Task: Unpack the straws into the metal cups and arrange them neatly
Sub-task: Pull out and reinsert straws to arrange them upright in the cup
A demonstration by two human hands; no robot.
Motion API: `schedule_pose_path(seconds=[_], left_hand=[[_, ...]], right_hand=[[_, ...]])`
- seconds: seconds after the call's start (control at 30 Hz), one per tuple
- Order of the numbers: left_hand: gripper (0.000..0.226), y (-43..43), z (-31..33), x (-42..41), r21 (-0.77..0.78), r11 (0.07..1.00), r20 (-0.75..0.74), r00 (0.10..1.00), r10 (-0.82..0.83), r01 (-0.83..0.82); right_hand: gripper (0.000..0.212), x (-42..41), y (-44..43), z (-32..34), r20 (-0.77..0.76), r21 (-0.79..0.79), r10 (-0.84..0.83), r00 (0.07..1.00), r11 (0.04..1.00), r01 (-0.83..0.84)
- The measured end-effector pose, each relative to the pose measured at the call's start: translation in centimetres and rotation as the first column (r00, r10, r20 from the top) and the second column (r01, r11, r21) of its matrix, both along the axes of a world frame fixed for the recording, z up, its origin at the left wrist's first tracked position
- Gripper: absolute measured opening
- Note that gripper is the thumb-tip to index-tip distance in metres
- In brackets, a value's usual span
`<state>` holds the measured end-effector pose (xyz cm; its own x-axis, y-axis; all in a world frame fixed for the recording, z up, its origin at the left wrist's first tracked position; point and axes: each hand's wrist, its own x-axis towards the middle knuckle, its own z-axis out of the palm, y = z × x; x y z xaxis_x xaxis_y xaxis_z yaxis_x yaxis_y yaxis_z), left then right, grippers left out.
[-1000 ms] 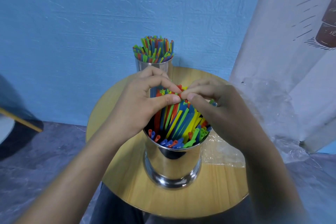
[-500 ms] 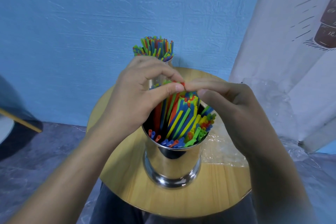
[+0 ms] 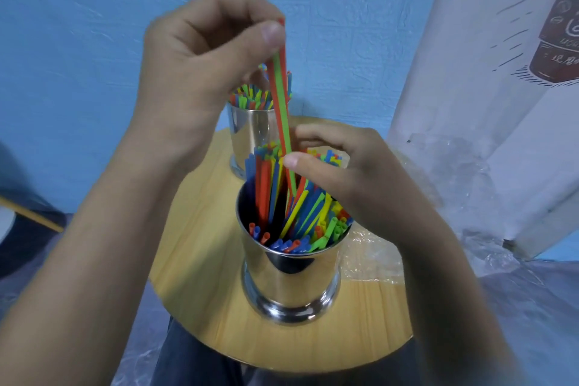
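Left hand (image 3: pixel 200 72) pinches two straws (image 3: pixel 282 110), 12 o'clock above near cup (image 3: pixel 291 276). Right hand (image 3: pixel 360 178) curls round the cup's bundle (image 3: pixel 313 210).

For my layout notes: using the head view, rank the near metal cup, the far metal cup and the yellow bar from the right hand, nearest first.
1. The near metal cup, directly beneath the right hand, front centre.
2. The far metal cup, behind and to the left.
3. The yellow bar, at the far left edge.
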<state>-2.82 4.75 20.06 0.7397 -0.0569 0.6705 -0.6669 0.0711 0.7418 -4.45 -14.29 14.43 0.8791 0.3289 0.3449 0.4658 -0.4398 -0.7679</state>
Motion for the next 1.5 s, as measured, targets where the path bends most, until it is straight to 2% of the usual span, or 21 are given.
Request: schedule_pose_path(seconds=[0.07,0.17,0.27,0.4,0.5,0.53,0.6,0.7,0.9,1.03,1.13,1.2,1.27,1.33,1.4,1.5], left_hand=[[0.008,0.1,0.5,0.3,-0.057,0.998,-0.007,1.000,-0.005,0.004],[0.009,0.7,0.7,0.6,-0.122,0.992,-0.024,0.999,-0.028,0.025],[0.012,1.3,0.3,0.7,-0.154,0.988,-0.056,0.998,-0.026,0.017],[0.012,1.0,-0.8,0.7,-0.097,0.995,-0.046,0.999,0.006,-0.010],[0.030,0.4,-1.6,0.8,0.013,0.998,-0.080,0.995,0.066,-0.065],[0.030,0.2,-1.9,0.7,0.052,0.996,-0.107,0.992,0.073,-0.068],[0.020,-0.1,-2.2,0.7,0.110,0.992,-0.141,0.987,0.073,-0.058],[0.011,0.0,-2.5,0.6,0.062,0.998,-0.184,0.983,0.027,-0.015],[0.009,0.6,-2.7,0.8,-0.192,0.981,-0.268,0.962,-0.049,-0.004],[0.012,0.5,-3.3,0.1,-0.326,0.945,-0.380,0.919,-0.102,-0.030],[0.011,0.3,-4.1,-0.3,-0.396,0.917,-0.464,0.873,-0.151,-0.052],[0.011,0.0,-4.4,-0.7,-0.424,0.904,-0.514,0.836,-0.194,-0.051],[0.013,-0.4,-4.4,-1.1,-0.439,0.897,-0.565,0.791,-0.235,-0.046],[0.016,-0.5,-4.1,-1.5,-0.416,0.908,-0.608,0.760,-0.229,-0.059],[0.020,-0.4,-3.7,-1.7,-0.377,0.923,-0.623,0.758,-0.194,-0.073],[0.015,-0.5,-4.1,-1.9,-0.271,0.960,-0.616,0.779,-0.119,-0.067]], right_hand=[[0.031,0.2,0.6,0.1,0.009,0.003,-0.006,1.000,1.000,0.006],[0.010,0.2,1.0,0.3,0.036,0.026,0.013,0.999,1.000,-0.014],[0.016,0.2,1.2,0.2,0.056,-0.008,0.033,0.998,0.999,-0.032],[0.018,0.1,1.6,0.1,0.078,-0.047,0.020,0.997,0.999,-0.017],[0.020,-0.1,1.8,0.2,0.070,-0.097,0.025,0.997,0.995,-0.018],[0.020,-0.1,1.9,0.2,0.062,-0.113,0.030,0.998,0.993,-0.022],[0.019,-0.1,1.9,0.3,0.056,-0.121,0.033,0.998,0.992,-0.026],[0.017,-0.3,1.8,0.5,0.100,-0.099,0.021,0.995,0.995,-0.011],[0.013,0.1,1.0,0.4,0.167,0.025,-0.083,0.982,0.996,0.080],[0.013,-0.2,0.3,0.6,0.197,0.208,-0.119,0.973,0.975,0.077],[0.015,-0.6,0.2,0.5,0.184,0.392,-0.128,0.975,0.919,0.046],[0.014,-0.6,0.3,0.4,0.077,0.570,-0.099,0.992,0.821,0.038],[0.012,-0.6,0.5,0.5,-0.042,0.706,-0.025,0.999,0.707,0.048],[0.014,-0.5,0.7,0.6,-0.062,0.759,0.029,0.998,0.651,0.028],[0.020,-0.5,0.9,0.6,-0.028,0.769,0.031,0.999,0.639,0.001],[0.032,-0.4,1.0,0.3,-0.006,0.766,-0.060,0.998,0.641,0.043]])
